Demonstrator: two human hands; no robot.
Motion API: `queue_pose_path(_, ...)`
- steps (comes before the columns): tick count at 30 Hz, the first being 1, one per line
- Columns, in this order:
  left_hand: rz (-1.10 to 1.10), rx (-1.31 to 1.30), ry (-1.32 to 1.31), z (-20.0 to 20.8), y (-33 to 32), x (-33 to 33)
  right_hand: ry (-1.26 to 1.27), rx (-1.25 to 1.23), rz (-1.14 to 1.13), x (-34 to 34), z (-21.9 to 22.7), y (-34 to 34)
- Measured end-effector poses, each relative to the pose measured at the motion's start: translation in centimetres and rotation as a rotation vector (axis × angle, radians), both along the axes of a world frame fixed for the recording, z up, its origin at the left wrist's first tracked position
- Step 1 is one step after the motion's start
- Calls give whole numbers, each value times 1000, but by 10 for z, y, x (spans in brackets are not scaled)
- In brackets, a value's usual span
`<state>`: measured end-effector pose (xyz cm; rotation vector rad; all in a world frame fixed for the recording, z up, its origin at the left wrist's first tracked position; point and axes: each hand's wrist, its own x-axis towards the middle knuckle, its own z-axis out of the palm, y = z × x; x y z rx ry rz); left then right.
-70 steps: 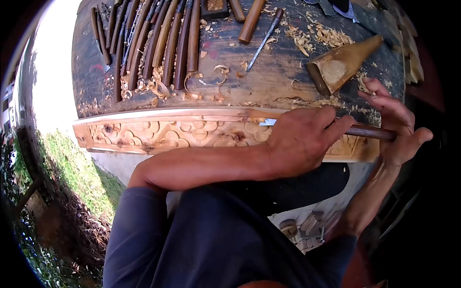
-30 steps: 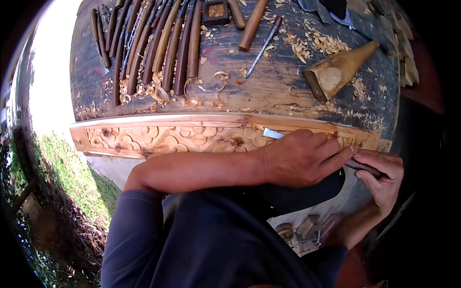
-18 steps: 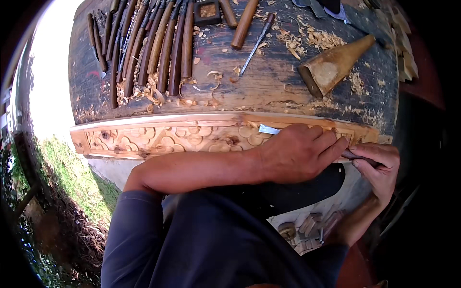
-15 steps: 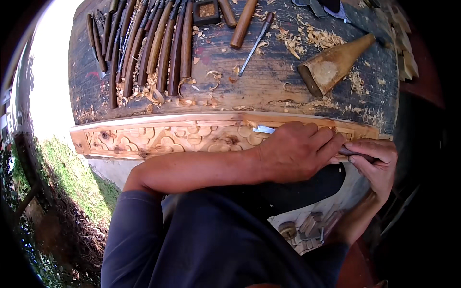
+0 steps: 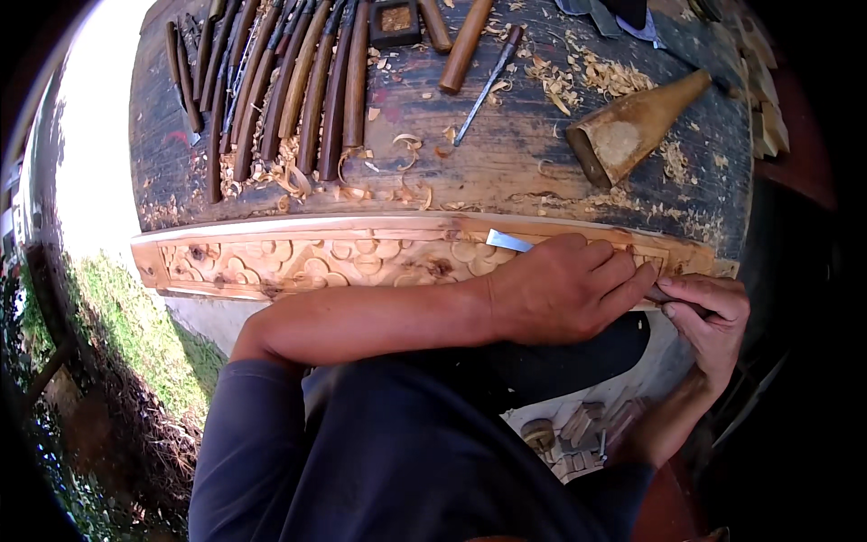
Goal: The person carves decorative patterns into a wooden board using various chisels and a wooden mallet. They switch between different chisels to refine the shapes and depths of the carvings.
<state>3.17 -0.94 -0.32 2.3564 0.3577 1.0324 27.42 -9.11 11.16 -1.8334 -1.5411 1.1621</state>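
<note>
While my left hand [image 5: 569, 289] and right hand [image 5: 716, 312] both clench the chisel [image 5: 510, 241], it points left over the panel [image 5: 312, 259] at the near edge of the tabletop [image 5: 492, 179]. Beyond scattered shavings [image 5: 296, 181], I see the mallet [image 5: 637, 134] and tools [image 5: 336, 104]; grass [image 5: 144, 316] lies off left.

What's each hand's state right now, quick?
Left hand: closed, holding the chisel.
Right hand: closed, thumb and fingers gripping the rear of the same chisel.

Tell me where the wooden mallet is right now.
In the head view, the wooden mallet lies on the right of the workbench, beside a heap of wood shavings and beyond the carved panel.
</note>
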Motion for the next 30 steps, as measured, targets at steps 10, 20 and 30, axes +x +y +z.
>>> queue_pose_path(10,-18,-62,-48,-2,-4,3,-38,14,42,-7,11,6)
queue_pose_path(20,-38,-159,-28,5,4,4,-54,22,84,-9,20,24)
queue_pose_path(30,26,-203,-57,1,4,9,-45,25,152,-8,22,43)
